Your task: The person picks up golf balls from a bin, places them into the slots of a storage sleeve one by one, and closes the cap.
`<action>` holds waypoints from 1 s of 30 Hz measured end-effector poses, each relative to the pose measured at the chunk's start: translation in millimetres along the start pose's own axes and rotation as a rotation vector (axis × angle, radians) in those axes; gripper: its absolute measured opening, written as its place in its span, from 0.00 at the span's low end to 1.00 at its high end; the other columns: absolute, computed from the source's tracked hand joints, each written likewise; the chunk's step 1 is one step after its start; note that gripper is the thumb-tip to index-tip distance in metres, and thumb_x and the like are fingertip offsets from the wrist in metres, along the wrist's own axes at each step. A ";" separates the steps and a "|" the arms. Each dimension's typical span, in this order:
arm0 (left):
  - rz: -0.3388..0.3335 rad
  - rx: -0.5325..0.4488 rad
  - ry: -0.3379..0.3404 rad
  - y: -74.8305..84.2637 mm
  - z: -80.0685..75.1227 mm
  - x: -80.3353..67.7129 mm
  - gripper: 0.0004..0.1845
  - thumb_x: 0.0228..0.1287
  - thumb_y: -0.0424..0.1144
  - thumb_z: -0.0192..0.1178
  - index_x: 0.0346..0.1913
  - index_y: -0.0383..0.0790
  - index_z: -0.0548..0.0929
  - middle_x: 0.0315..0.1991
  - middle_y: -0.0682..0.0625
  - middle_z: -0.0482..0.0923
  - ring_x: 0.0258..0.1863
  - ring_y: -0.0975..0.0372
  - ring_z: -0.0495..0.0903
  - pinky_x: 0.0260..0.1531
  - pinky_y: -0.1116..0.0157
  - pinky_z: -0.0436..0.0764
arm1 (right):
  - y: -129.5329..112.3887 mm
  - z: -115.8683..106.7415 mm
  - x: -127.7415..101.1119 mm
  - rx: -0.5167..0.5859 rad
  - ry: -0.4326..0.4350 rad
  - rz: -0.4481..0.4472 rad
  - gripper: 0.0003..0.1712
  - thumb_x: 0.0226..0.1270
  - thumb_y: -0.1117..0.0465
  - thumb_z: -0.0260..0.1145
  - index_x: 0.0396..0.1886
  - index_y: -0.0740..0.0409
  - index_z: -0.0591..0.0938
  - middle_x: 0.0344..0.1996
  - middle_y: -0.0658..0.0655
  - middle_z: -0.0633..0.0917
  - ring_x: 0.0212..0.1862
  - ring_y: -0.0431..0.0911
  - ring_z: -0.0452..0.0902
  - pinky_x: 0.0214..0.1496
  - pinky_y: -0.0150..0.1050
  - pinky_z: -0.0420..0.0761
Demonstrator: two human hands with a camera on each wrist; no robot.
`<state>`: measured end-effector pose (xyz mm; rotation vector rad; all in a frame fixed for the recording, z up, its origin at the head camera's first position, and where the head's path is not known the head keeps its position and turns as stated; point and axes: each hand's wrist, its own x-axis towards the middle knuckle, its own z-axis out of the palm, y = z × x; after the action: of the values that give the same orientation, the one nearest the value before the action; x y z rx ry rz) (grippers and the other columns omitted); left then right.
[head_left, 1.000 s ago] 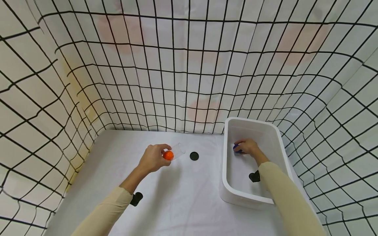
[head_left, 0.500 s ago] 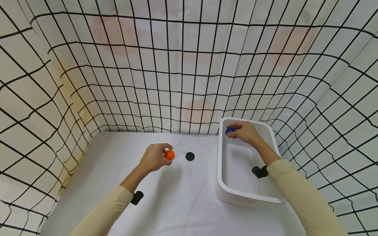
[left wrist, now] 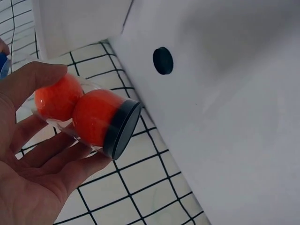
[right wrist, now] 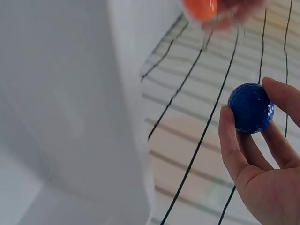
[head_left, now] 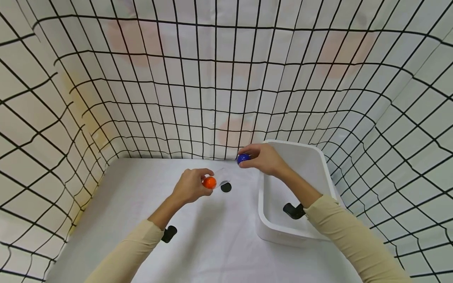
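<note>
Sensibly, the right hand (head_left: 269,159) pinches the probably slick blue ball (head_left: 243,158) by opposite sides near frame centre, while the left hand (head_left: 190,185) grips a likely light clear tube (head_left: 221,177) below.

The person's left arm (head_left: 166,210) and right arm (head_left: 301,184) are reaching forward in long beige cloth sleeves (head_left: 350,236).
The bare left hand (head_left: 192,185) is gripping with thumb and curled fingers; the bare right hand (head_left: 265,158), near it and slightly farther forward, is pinching with its fingertips (right wrist: 227,121).
</note>
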<state>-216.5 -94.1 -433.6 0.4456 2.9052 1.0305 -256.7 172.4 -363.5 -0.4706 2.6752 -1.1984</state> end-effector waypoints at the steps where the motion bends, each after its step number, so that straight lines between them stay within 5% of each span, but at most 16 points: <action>1: 0.000 -0.002 -0.003 1.2 -0.3 0.3 0.23 0.48 0.36 0.76 0.51 0.44 0.88 0.38 0.47 0.86 0.35 0.57 0.79 0.36 0.63 0.83 | -2.6 4.9 0.4 -0.004 -0.012 0.000 0.24 0.60 0.55 0.77 0.57 0.51 0.86 0.54 0.58 0.87 0.54 0.54 0.84 0.55 0.49 0.85; 12: 0.030 -0.008 0.001 5.0 -0.7 0.8 0.23 0.48 0.37 0.77 0.51 0.44 0.87 0.35 0.47 0.85 0.31 0.59 0.79 0.33 0.65 0.83 | -10.9 37.8 -0.1 0.039 -0.104 -0.001 0.22 0.60 0.55 0.77 0.54 0.49 0.87 0.54 0.58 0.87 0.56 0.56 0.84 0.53 0.46 0.86; 30: -0.004 -0.007 -0.012 3.3 0.1 -2.4 0.25 0.47 0.37 0.79 0.52 0.44 0.87 0.37 0.46 0.86 0.33 0.58 0.81 0.36 0.64 0.86 | -11.7 48.2 2.2 0.076 -0.130 -0.006 0.22 0.60 0.60 0.76 0.55 0.54 0.85 0.52 0.57 0.88 0.53 0.52 0.85 0.53 0.45 0.86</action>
<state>-213.3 -92.2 -431.8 0.4436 2.8904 1.0332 -242.7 130.8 -386.7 -0.5255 2.5114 -1.2224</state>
